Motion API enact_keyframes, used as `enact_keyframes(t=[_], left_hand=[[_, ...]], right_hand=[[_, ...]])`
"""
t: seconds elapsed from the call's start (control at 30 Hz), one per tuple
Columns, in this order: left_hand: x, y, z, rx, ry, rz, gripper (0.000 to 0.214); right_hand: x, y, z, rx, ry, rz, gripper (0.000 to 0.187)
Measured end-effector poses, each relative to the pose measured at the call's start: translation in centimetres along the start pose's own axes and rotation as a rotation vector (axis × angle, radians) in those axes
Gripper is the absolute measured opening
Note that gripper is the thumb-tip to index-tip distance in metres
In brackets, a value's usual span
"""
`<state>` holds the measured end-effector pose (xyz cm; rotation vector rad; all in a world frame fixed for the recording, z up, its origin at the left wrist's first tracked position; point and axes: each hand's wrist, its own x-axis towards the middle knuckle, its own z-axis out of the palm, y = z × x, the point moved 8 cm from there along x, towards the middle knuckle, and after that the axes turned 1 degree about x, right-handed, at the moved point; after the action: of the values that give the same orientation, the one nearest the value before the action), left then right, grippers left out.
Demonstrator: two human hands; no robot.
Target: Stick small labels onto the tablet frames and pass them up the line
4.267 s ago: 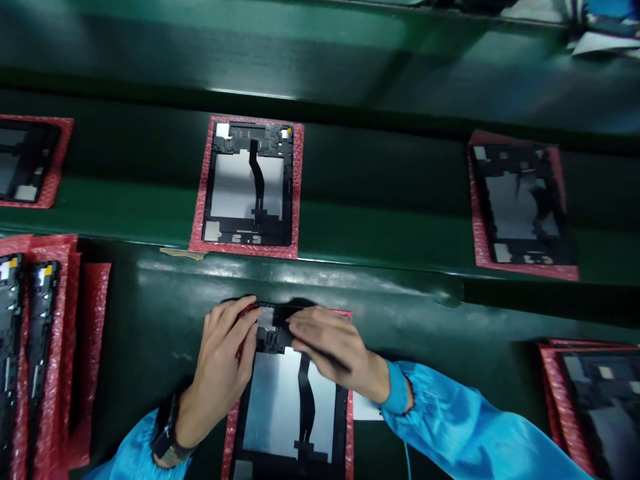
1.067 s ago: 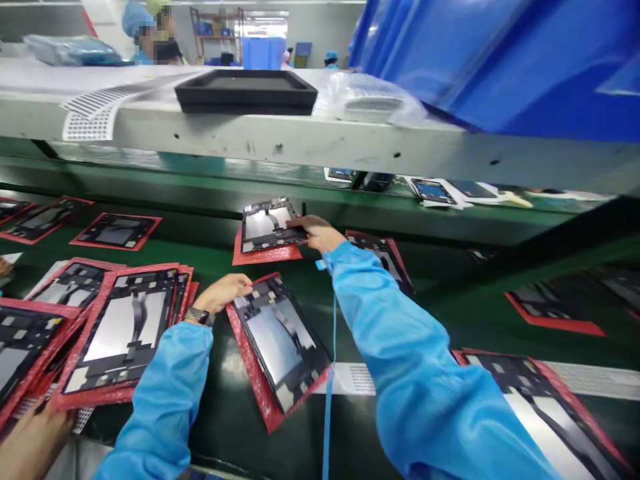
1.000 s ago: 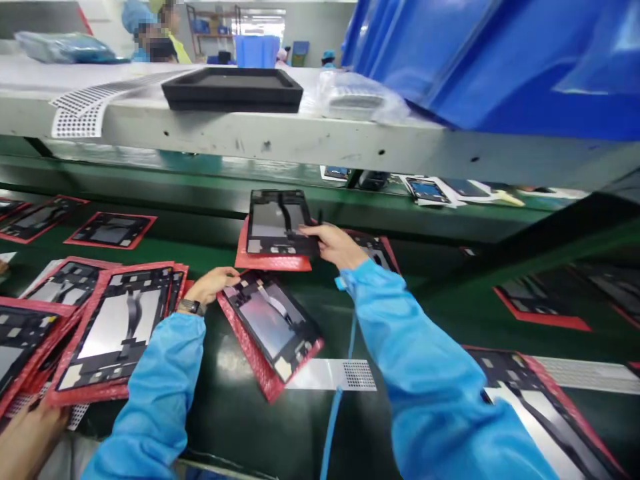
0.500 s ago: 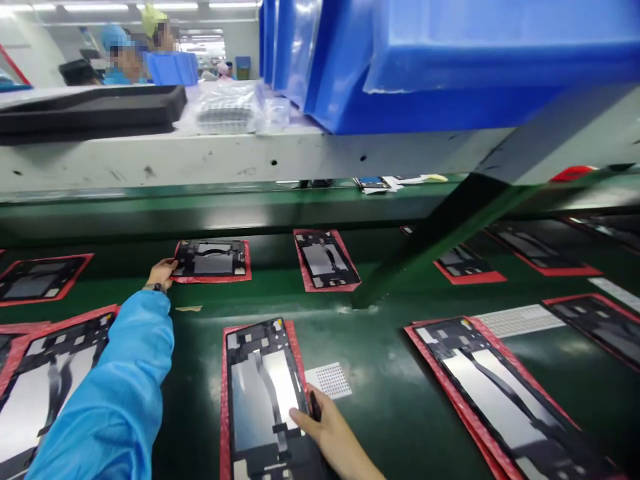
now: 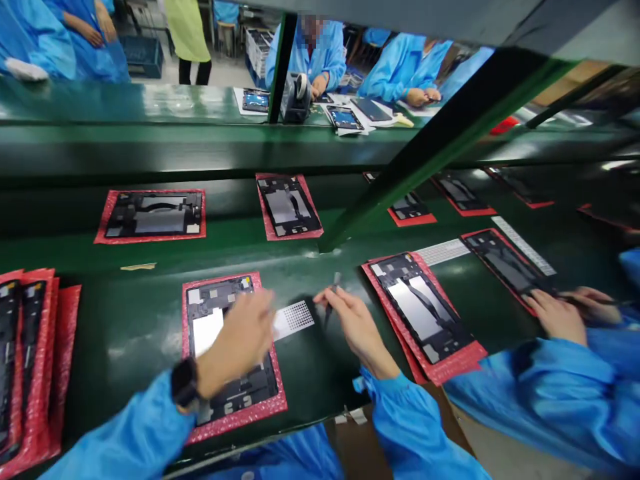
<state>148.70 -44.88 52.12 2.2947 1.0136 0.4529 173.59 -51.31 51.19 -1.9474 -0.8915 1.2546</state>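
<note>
A tablet screen assembly [image 5: 207, 330] lies on pink bubble wrap [image 5: 277, 393] in front of me, its silver panel and dark lower part showing. Over its middle is my left hand [image 5: 237, 340], smeared by motion; its fingers cannot be made out, and it hides part of the assembly. To the right, my right hand [image 5: 353, 327] pinches a slim dark tool [image 5: 329, 312] with a greyish tip, above the green bench. Between the hands, a white sheet with rows of dark dots [image 5: 295, 319] touches the assembly's right side.
Wrapped assemblies stand stacked at left [image 5: 65, 347] and right [image 5: 420, 307]. Two more, a left one [image 5: 160, 213] and a middle one [image 5: 290, 207], lie beyond. A slanting green post [image 5: 400, 167] crosses the bench. A co-worker's hands [image 5: 560, 313] work at the right.
My left hand has left the far assembly and come back over the near one. My right hand has moved off that assembly with the dark tool. The view has tilted down.
</note>
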Motion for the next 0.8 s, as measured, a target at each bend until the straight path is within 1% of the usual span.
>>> enact_keyframes(t=[0.03, 0.07, 0.1, 0.13, 0.17, 0.23, 0.3, 0.37, 0.43, 0.53, 0.67, 0.8], left_hand=[[-2.3, 3.2, 3.7, -0.009, -0.060, 0.095, 0.028], [-4.3, 5.3, 7.1, 0.057, -0.114, 0.179, 0.041], [-5.8, 6.1, 10.2, 0.101, -0.161, 0.205, 0.045], [-6.9, 5.9, 12.9, 0.137, -0.198, 0.224, 0.048], [-7.6, 4.9, 15.3, 0.164, -0.224, 0.229, 0.048], [-7.8, 1.6, 19.4, 0.167, -0.246, 0.225, 0.046], [-7.1, -1.7, 22.9, 0.144, -0.248, 0.232, 0.046], [-6.1, -4.2, 25.7, 0.120, -0.249, 0.236, 0.047], [-5.1, -5.8, 27.7, 0.103, -0.254, 0.232, 0.051], [-4.2, -7.2, 29.4, 0.077, -0.253, 0.217, 0.054], [-3.8, -7.7, 30.1, 0.067, -0.267, 0.225, 0.054], [-3.4, -7.3, 30.4, 0.067, -0.273, 0.223, 0.052]], right_hand=[[0.8, 1.7, 1.0, -0.004, -0.023, 0.000, 0.046], [1.5, 3.5, 2.2, 0.001, -0.059, 0.005, 0.047], [2.3, 5.4, 3.4, 0.017, -0.102, 0.012, 0.048], [3.2, 7.5, 4.7, 0.039, -0.143, 0.018, 0.049], [4.2, 9.6, 5.9, 0.056, -0.176, 0.021, 0.048], [6.6, 14.1, 7.4, 0.059, -0.201, 0.025, 0.047], [9.2, 18.2, 8.2, 0.070, -0.219, 0.025, 0.045], [11.6, 21.3, 8.3, 0.077, -0.221, 0.008, 0.043], [13.5, 23.1, 8.3, 0.044, -0.210, -0.018, 0.040], [15.3, 24.1, 8.4, -0.071, -0.182, -0.046, 0.037], [16.1, 23.7, 8.8, -0.146, -0.165, -0.080, 0.031], [16.4, 23.8, 8.6, -0.110, -0.169, -0.042, 0.031]])
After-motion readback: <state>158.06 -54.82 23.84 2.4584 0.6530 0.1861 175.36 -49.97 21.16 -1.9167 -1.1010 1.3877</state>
